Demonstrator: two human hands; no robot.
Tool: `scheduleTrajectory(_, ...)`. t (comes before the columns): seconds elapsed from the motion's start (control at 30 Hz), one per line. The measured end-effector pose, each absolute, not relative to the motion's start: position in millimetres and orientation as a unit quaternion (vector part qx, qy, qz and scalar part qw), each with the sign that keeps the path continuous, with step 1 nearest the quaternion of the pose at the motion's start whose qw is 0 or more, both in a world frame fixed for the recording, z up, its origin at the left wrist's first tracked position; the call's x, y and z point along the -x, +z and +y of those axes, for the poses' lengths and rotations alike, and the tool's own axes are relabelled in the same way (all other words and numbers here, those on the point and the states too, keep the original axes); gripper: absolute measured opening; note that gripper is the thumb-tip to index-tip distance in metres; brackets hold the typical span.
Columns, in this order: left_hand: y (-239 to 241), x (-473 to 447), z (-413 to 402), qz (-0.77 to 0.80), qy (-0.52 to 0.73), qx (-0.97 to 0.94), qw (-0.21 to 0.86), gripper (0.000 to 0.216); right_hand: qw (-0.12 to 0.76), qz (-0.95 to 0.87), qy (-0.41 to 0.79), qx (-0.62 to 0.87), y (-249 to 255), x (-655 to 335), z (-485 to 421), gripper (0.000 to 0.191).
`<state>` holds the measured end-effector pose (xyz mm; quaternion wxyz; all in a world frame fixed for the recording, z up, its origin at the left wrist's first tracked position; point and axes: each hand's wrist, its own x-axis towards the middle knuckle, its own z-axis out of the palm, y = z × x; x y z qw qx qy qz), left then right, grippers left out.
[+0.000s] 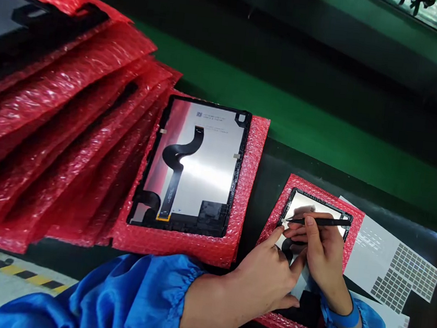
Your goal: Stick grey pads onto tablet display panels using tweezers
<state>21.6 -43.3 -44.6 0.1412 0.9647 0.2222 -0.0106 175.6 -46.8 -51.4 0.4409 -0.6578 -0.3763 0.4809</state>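
A tablet screen panel (308,203) lies face down on a red bubble-wrap sheet (356,217) in front of me. My right hand (322,255) is closed on black tweezers (320,221), whose tip points left at the panel's left edge. My left hand (268,280) rests on the panel, index finger stretched toward the tweezers' tip, other fingers curled. A second, larger panel (196,169) with a black flex cable lies on its own red bubble wrap (249,188) to the left.
A fanned stack of red bubble-wrapped panels (49,129) fills the left side. White sheets of small grey stickers (399,271) lie to the right. A green strip (325,129) runs behind the black mat. Both my sleeves are blue.
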Motion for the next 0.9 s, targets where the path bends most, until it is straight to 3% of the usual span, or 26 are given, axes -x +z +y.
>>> scheduleTrajectory(0.33, -41.8, -18.5, -30.8, 0.204, 0.008, -0.966, 0.159, 0.084, 0.433, -0.384, 0.482, 0.657, -49.8, -174.9, -45.4, 0.033)
scheduleTrajectory(0.53, -35.9, -13.1, -24.1, 0.201, 0.020, -0.960, 0.195, 0.091, 0.483, -0.326, 0.492, 0.647, -49.7, -176.6, -48.1, 0.035)
scheduleTrajectory(0.63, -28.1, -5.4, -18.7, 0.236, 0.071, -0.934, 0.259, 0.054, 0.528, -0.304, 0.469, 0.639, -45.9, -188.3, -63.6, 0.033)
scheduleTrajectory(0.7, -25.5, -0.8, -19.0, 0.341, 0.083, -0.898, 0.266, 0.030, 0.547, -0.299, 0.438, 0.648, -44.4, -199.3, -81.0, 0.033)
scheduleTrajectory(0.8, -34.9, -0.3, -22.4, 0.497, 0.015, -0.842, 0.210, 0.027, 0.549, -0.280, 0.403, 0.677, -55.9, -213.0, -105.4, 0.041)
scheduleTrajectory(0.9, -54.9, -7.0, -12.8, 0.552, -0.078, -0.810, 0.183, 0.033, 0.604, -0.194, 0.377, 0.675, -86.4, -217.7, -104.9, 0.054)
